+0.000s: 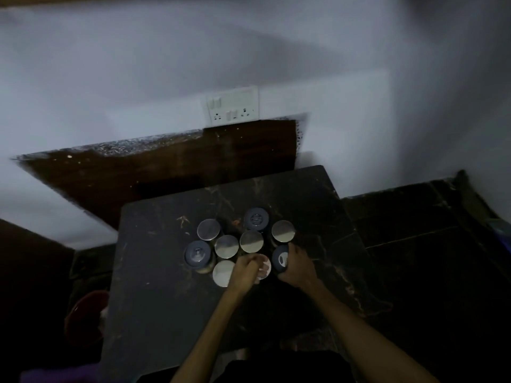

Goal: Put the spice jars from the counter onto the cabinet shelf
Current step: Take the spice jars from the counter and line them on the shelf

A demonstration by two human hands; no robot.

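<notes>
Several spice jars stand clustered on a dark marble counter (pixel 166 299). Most have shiny silver lids, such as one silver-lidded jar (pixel 209 229); others have dark lids, like the dark-lidded jar (pixel 256 218) at the back. My left hand (pixel 246 270) curls round a jar with a pale lid (pixel 264 268) at the cluster's front. My right hand (pixel 297 268) grips a dark-lidded jar (pixel 280 259) at the front right. No cabinet shelf is in view.
A white wall with a switch and socket plate (pixel 233 106) rises behind the counter. A lower dark marble surface (pixel 428 230) lies to the right. A red bowl-like thing (pixel 85 316) sits low at the left, below the counter edge. The scene is dim.
</notes>
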